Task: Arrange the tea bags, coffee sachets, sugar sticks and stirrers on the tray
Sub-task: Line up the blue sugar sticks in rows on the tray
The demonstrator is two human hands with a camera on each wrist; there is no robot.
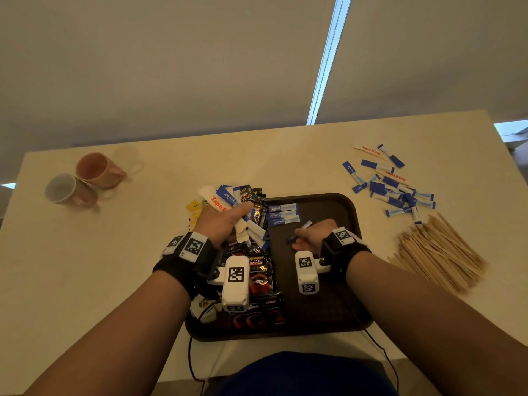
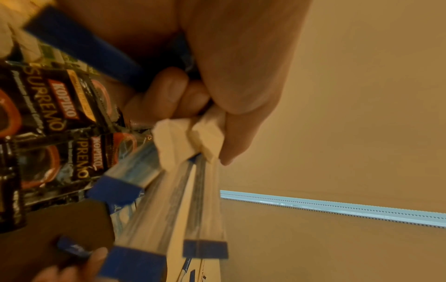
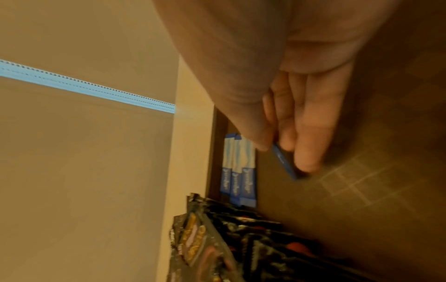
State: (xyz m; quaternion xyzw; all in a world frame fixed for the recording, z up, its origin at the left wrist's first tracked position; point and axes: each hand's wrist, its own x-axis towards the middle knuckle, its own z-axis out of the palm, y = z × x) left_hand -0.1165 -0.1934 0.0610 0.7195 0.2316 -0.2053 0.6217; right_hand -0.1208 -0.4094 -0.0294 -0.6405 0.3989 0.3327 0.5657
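Now we work from the left side of the tray [image 1: 347, 208] across to its right. Over the tray's far-left corner our left hand [image 1: 225, 224] is clenched round a mixed bundle [image 1: 228, 201] of sugar sticks and black coffee sachets, which fan out away from us. Below that hand, along the tray's left side, more coffee sachets [image 1: 261, 277] lie in an overlapping column. Just right of the bundle, against the tray's far rim, a row of three sugar sticks [image 1: 283, 215] lies flat, edges touching, long axes running left to right across the tray.

Near the tray's middle, our right hand [image 1: 313, 234] pinches a single sugar stick [image 1: 298, 232] between thumb and fingers; it hangs tilted just on our side of the row, not yet touching it. We judge the coming move turns on this: the stick must swing until its long axis matches the row's, then settle beside the nearest stick. The right hand is clearly the nearer one.

Right of the tray, on the tabletop, loose sugar sticks [image 1: 393, 185] lie scattered, and nearer us the wooden stirrers [image 1: 437, 250] wait in a heap.
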